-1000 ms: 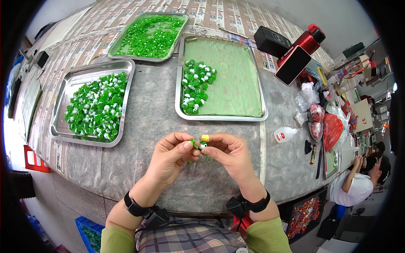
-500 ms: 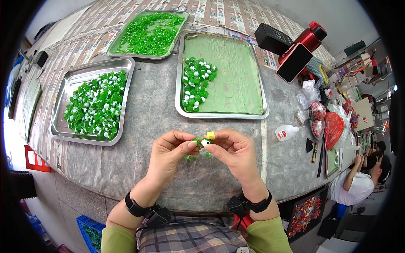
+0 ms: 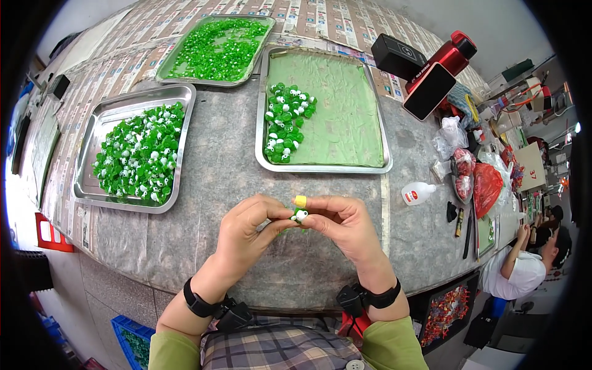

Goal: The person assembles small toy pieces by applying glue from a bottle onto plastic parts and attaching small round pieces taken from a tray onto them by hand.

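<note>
Over the grey table covering, my left hand [image 3: 250, 225] and my right hand [image 3: 346, 225] meet fingertip to fingertip. Between them they pinch a small green piece with white eyeballs [image 3: 300, 216], each eye marked with a black dot. The fingertips partly cover it. A yellow finger wrap [image 3: 300, 201] sits on the tip of my right index finger. A bit of green shows on the table behind the fingers, mostly hidden. Beyond my hands, a green-lined metal tray [image 3: 327, 168] holds a cluster of similar green-and-white pieces [image 3: 287, 123] along its left side.
A metal tray [image 3: 123, 205] heaped with green-and-white pieces stands at left, another tray [image 3: 209, 82] of green bits behind. To the right are a white bottle [image 3: 419, 193], a phone [image 3: 430, 91], a red flask [image 3: 453, 55] and bags [image 3: 488, 188]. A person [image 3: 515, 268] works far right.
Both hands have come slightly nearer to me with the green piece, which is turned a little. The green bits on the table behind are now more covered. The trays look unchanged.
</note>
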A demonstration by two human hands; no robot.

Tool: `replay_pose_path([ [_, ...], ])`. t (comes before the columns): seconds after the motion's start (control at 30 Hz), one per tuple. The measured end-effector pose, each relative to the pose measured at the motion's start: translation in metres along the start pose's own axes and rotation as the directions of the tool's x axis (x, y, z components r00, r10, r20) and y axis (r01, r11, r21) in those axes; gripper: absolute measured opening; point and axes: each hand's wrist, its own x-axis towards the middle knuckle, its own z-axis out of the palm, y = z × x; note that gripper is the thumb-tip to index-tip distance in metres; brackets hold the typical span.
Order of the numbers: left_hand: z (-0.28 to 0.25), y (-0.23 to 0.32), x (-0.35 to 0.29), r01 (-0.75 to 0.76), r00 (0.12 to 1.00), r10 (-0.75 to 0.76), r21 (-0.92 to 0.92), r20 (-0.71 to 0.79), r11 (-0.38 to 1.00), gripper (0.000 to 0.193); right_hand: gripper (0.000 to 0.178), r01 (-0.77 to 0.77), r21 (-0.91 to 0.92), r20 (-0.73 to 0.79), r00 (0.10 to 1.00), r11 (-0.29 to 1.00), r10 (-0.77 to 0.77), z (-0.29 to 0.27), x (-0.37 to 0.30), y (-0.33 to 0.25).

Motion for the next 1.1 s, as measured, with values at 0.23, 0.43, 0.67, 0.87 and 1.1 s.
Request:
replay_pose_path([
  [0.23, 0.002, 0.001, 0.001, -0.075, 0.997, 0.078, 0.131, -0.021, 0.989, 0.013, 0.021, -0.031, 0.024, -0.001, 1.000, 0.999, 0.031, 0.000, 0.002, 0.002],
  [0.43, -0.003, -0.004, 0.001, 0.083, 0.990, -0.089, -0.057, -0.114, 0.995, 0.011, 0.020, 0.053, 0.096, -0.030, 0.998, 0.994, -0.051, 0.006, 0.009, 0.004],
  [0.67, -0.049, -0.022, 0.014, -0.153, 0.829, -0.505, -0.966, -0.240, 0.208, 0.027, 0.011, 0.263, -0.855, 0.081, 0.919, 0.447, -0.386, -0.002, 0.023, 0.012],
  [0.87, -0.028, -0.012, 0.009, 0.196, 0.839, -0.529, -0.838, -0.125, 0.509, 0.022, 0.015, 0.275, -0.921, 0.174, 0.925, 0.277, -0.339, 0.002, 0.034, 0.033],
  [1.1, -0.011, -0.001, 0.007, 0.258, 0.966, -0.259, -0.110, 0.004, 0.960, 0.017, 0.013, 0.248, -0.716, 0.044, 0.949, 0.652, -0.313, -0.001, 0.026, 0.019],
])
